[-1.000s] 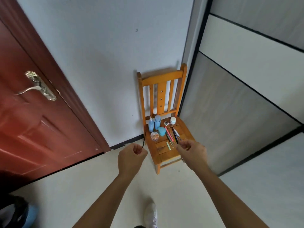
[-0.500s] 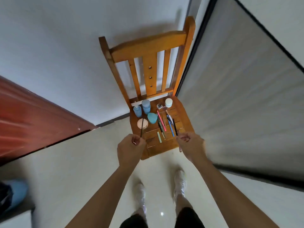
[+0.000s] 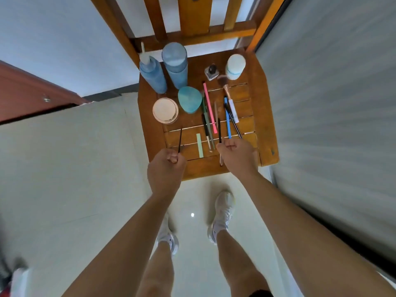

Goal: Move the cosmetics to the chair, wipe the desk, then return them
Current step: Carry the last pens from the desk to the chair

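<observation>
chair seat (image 3: 203,168) front bare | bottles (image 3: 174,65) block rear (upright) | pencils (image 3: 210,108) crowd centre

Two bottles (image 3: 174,65) stand back left on the chair seat (image 3: 263,116), a jar (image 3: 165,110) before them, pencils (image 3: 211,108) to its right.

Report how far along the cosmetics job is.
Done: bottles, a jar and pencils sit on the chair seat. In hand: the left hand grips a thin black pencil, the right hand another slim stick, over the seat. Left: the desk is out of view, wiping unconfirmed; returning everything remains.
</observation>
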The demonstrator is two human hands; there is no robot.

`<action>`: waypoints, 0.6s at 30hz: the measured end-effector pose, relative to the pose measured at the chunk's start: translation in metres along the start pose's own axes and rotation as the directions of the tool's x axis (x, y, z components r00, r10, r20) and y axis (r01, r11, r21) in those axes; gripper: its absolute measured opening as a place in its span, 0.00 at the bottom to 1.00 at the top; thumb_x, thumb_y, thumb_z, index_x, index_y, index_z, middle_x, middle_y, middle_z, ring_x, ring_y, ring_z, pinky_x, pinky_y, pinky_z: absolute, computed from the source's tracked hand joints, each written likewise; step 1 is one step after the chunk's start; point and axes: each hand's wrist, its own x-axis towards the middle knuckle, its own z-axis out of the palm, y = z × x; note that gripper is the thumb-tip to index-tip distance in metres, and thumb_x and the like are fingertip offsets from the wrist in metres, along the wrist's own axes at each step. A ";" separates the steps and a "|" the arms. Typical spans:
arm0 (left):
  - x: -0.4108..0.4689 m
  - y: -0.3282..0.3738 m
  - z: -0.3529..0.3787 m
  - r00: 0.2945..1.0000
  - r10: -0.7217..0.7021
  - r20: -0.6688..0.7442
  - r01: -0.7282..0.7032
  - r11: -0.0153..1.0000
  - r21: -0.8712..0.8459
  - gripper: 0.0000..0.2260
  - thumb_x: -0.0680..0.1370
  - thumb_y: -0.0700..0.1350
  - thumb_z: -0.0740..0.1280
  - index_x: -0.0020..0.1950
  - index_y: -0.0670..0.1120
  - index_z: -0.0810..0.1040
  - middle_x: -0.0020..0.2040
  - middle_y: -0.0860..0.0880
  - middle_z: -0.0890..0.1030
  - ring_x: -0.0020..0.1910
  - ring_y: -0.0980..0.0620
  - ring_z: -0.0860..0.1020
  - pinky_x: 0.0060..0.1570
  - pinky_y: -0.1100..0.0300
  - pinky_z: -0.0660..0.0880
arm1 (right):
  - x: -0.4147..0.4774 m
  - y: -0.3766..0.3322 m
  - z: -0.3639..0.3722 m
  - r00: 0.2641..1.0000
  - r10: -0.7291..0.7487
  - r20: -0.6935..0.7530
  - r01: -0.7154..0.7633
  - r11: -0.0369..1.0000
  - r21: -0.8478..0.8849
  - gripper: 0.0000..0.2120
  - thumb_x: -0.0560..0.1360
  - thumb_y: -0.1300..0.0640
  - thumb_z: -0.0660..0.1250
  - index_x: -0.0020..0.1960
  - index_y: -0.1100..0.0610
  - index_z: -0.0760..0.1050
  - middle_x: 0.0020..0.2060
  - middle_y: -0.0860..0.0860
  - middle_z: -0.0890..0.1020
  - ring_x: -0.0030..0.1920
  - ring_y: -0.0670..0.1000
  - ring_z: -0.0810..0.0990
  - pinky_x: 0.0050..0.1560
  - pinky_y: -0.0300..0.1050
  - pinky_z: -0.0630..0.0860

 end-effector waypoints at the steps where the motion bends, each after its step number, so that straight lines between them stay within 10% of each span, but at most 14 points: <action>1: 0.006 -0.002 0.008 1.000 0.004 -0.010 -0.004 1.000 0.005 0.05 0.77 0.48 0.70 0.48 0.48 0.82 0.43 0.54 0.83 0.41 0.54 0.80 0.43 0.65 0.76 | 0.009 0.001 0.003 1.000 -0.001 -0.027 0.001 1.000 -0.022 0.10 0.79 0.45 0.68 0.50 0.51 0.83 0.35 0.45 0.84 0.39 0.47 0.83 0.41 0.40 0.79; 9: 0.008 -0.017 0.019 0.994 0.047 0.095 -0.048 0.999 0.015 0.22 0.78 0.59 0.67 0.70 0.52 0.71 0.67 0.55 0.76 0.60 0.57 0.74 0.60 0.57 0.73 | 0.008 0.010 0.006 0.997 -0.062 -0.054 0.055 0.992 -0.118 0.18 0.79 0.45 0.68 0.66 0.50 0.76 0.58 0.45 0.81 0.58 0.48 0.79 0.49 0.40 0.74; 18: -0.005 0.084 -0.125 0.971 0.241 -0.013 -0.237 0.962 0.134 0.26 0.83 0.62 0.53 0.79 0.53 0.61 0.79 0.51 0.62 0.77 0.46 0.63 0.71 0.42 0.66 | -0.072 -0.095 -0.078 0.933 -0.352 -0.079 0.314 0.899 -0.304 0.22 0.81 0.39 0.60 0.71 0.47 0.70 0.67 0.47 0.77 0.64 0.51 0.78 0.59 0.48 0.78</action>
